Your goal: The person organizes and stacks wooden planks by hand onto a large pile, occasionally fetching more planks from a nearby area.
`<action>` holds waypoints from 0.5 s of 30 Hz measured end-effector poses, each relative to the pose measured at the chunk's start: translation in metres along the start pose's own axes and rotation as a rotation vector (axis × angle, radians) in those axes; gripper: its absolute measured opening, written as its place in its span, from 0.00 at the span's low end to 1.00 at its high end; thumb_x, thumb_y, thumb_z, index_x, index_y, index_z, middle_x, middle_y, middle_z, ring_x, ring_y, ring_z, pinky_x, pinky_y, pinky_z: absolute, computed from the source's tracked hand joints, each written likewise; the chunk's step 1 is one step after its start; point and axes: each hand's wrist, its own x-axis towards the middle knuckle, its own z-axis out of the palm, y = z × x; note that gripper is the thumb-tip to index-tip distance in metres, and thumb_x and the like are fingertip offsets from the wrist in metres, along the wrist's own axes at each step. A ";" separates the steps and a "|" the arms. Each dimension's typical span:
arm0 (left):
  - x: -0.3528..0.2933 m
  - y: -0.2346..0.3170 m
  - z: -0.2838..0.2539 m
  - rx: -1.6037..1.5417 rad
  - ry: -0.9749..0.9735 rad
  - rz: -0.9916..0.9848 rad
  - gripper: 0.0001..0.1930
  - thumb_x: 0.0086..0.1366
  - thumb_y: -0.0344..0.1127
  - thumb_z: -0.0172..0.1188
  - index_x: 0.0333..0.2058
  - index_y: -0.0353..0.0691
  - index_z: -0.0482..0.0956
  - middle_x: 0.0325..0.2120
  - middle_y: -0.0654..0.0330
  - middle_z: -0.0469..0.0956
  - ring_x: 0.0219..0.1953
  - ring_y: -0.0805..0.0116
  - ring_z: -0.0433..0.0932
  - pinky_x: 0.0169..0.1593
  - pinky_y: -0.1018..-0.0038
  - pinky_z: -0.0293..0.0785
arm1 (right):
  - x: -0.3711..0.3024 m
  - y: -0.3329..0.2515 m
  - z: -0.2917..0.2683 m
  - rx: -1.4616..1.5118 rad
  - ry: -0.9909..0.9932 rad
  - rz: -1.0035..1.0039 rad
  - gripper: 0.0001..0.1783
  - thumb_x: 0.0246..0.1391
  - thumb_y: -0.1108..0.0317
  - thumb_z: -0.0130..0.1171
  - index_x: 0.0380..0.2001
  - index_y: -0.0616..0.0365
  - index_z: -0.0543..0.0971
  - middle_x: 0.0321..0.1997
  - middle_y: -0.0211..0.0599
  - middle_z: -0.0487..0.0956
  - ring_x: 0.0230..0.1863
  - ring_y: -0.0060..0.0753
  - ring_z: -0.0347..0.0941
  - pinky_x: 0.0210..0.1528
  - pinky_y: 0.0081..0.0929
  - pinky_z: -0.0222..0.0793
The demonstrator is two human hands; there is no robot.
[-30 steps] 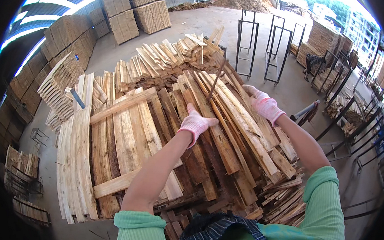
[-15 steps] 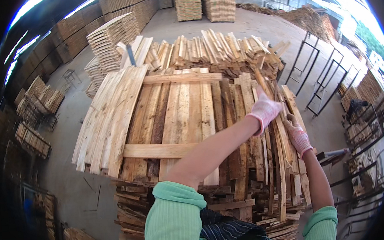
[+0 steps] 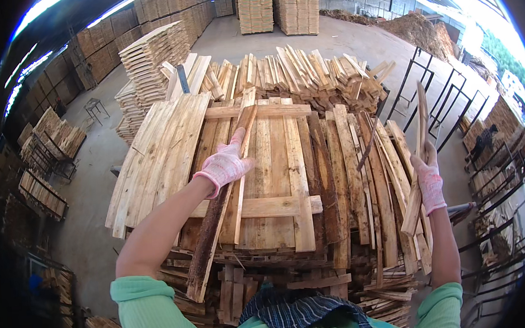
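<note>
My left hand [image 3: 224, 168], in a pink and white knit glove, is closed round a long bark-edged board [image 3: 210, 251]. That board lies slantwise over the flat planks [image 3: 267, 170] and across two crosspieces, an upper crosspiece [image 3: 283, 110] and a lower crosspiece [image 3: 280, 207]. Over at the right, my gloved right hand [image 3: 429, 181] grips a narrow wooden strip [image 3: 421, 109] that stands up at a tilt. Loose boards [image 3: 352, 179] lie side by side between the two hands. Wide pale boards [image 3: 160, 155] overlap at the left of the stack.
Behind the work lies a heap of short boards [image 3: 296, 69]. A tall stack of slats [image 3: 153, 53] rises at the back left, with bundled wood stacks [image 3: 297, 14] farther off. Black metal frames [image 3: 411, 89] stand on the floor to the right, beside a wood-scrap pile [image 3: 417, 31].
My left hand has moved from the right-hand boards to the middle left, now with the bark-edged board. My right hand has lifted a strip off the boards and shifted slightly right.
</note>
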 end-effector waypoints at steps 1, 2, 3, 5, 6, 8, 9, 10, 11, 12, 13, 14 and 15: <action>-0.002 -0.008 -0.001 -0.104 0.009 0.035 0.51 0.61 0.53 0.61 0.76 0.52 0.40 0.66 0.27 0.58 0.63 0.33 0.69 0.68 0.52 0.61 | -0.012 -0.038 0.021 -0.130 -0.011 -0.003 0.40 0.57 0.70 0.60 0.72 0.55 0.59 0.63 0.48 0.72 0.51 0.37 0.75 0.52 0.27 0.76; -0.002 -0.009 -0.003 -0.139 -0.015 0.028 0.51 0.61 0.54 0.60 0.76 0.53 0.41 0.66 0.29 0.59 0.65 0.35 0.67 0.68 0.54 0.60 | -0.028 -0.065 0.037 0.005 -0.086 0.016 0.41 0.56 0.69 0.62 0.72 0.55 0.59 0.66 0.46 0.70 0.54 0.38 0.74 0.54 0.28 0.76; -0.003 -0.008 -0.008 -0.173 -0.030 0.018 0.51 0.61 0.56 0.59 0.76 0.54 0.41 0.66 0.31 0.60 0.66 0.37 0.65 0.69 0.55 0.59 | -0.032 -0.072 0.057 0.008 -0.157 -0.070 0.40 0.57 0.66 0.62 0.71 0.56 0.60 0.68 0.43 0.68 0.57 0.37 0.73 0.54 0.29 0.76; 0.005 -0.009 -0.015 -0.138 0.048 0.016 0.49 0.62 0.58 0.58 0.76 0.55 0.43 0.67 0.34 0.60 0.67 0.41 0.66 0.68 0.57 0.60 | -0.044 -0.091 0.093 -0.020 -0.316 -0.096 0.38 0.58 0.62 0.63 0.69 0.57 0.61 0.67 0.42 0.68 0.55 0.38 0.73 0.54 0.30 0.76; 0.009 -0.015 -0.026 -0.263 0.018 0.055 0.48 0.63 0.57 0.58 0.76 0.54 0.44 0.66 0.34 0.61 0.64 0.42 0.69 0.65 0.58 0.64 | -0.057 -0.113 0.115 0.033 -0.411 0.002 0.40 0.57 0.63 0.64 0.70 0.57 0.60 0.64 0.44 0.70 0.50 0.38 0.74 0.51 0.30 0.78; 0.026 -0.026 -0.053 -0.511 -0.059 0.119 0.47 0.63 0.56 0.58 0.76 0.54 0.46 0.65 0.35 0.64 0.57 0.46 0.75 0.59 0.61 0.71 | -0.069 -0.145 0.162 -0.091 -0.517 0.044 0.40 0.56 0.64 0.64 0.70 0.55 0.61 0.58 0.49 0.72 0.38 0.31 0.75 0.39 0.30 0.82; 0.039 -0.022 -0.065 -0.377 0.057 0.133 0.44 0.65 0.52 0.58 0.75 0.54 0.48 0.63 0.35 0.67 0.44 0.59 0.79 0.45 0.69 0.76 | -0.068 -0.142 0.184 -0.135 -0.538 0.091 0.37 0.60 0.63 0.60 0.69 0.53 0.60 0.54 0.46 0.71 0.35 0.31 0.74 0.34 0.30 0.81; 0.056 -0.026 -0.073 -0.282 0.112 0.115 0.43 0.66 0.49 0.57 0.75 0.53 0.47 0.64 0.36 0.66 0.46 0.58 0.79 0.48 0.67 0.76 | -0.070 -0.140 0.212 -0.171 -0.580 0.133 0.34 0.64 0.61 0.57 0.69 0.50 0.59 0.51 0.44 0.70 0.33 0.30 0.73 0.30 0.29 0.80; 0.079 -0.036 -0.073 -0.187 0.165 0.087 0.41 0.67 0.46 0.56 0.75 0.52 0.47 0.66 0.37 0.64 0.48 0.57 0.79 0.51 0.64 0.76 | -0.080 -0.153 0.240 -0.292 -0.618 0.103 0.32 0.65 0.59 0.56 0.69 0.44 0.59 0.50 0.45 0.68 0.30 0.31 0.71 0.27 0.28 0.79; 0.097 -0.031 -0.072 -0.095 0.213 0.092 0.40 0.69 0.43 0.54 0.75 0.50 0.47 0.67 0.38 0.63 0.50 0.56 0.80 0.54 0.62 0.75 | -0.069 -0.123 0.267 -0.543 -0.664 0.069 0.33 0.64 0.57 0.57 0.69 0.42 0.60 0.54 0.51 0.68 0.41 0.41 0.76 0.38 0.36 0.82; 0.076 0.007 -0.070 -0.103 0.082 -0.070 0.41 0.68 0.44 0.55 0.75 0.50 0.47 0.69 0.40 0.60 0.58 0.45 0.74 0.61 0.51 0.71 | -0.078 -0.110 0.283 -0.860 -0.512 -0.105 0.33 0.62 0.56 0.58 0.68 0.46 0.62 0.58 0.56 0.68 0.58 0.52 0.72 0.54 0.47 0.77; 0.082 -0.007 -0.056 0.188 0.101 -0.125 0.40 0.66 0.45 0.53 0.75 0.52 0.48 0.73 0.43 0.52 0.69 0.36 0.59 0.68 0.37 0.56 | -0.083 -0.110 0.294 -0.860 -0.515 -0.118 0.33 0.62 0.54 0.58 0.67 0.49 0.64 0.63 0.59 0.66 0.68 0.59 0.62 0.64 0.53 0.67; 0.094 -0.030 -0.033 0.256 0.126 -0.160 0.40 0.66 0.45 0.52 0.75 0.52 0.48 0.74 0.45 0.49 0.72 0.37 0.53 0.69 0.34 0.49 | -0.090 -0.109 0.299 -0.828 -0.491 -0.167 0.33 0.62 0.53 0.56 0.68 0.49 0.65 0.62 0.60 0.67 0.65 0.62 0.64 0.63 0.54 0.67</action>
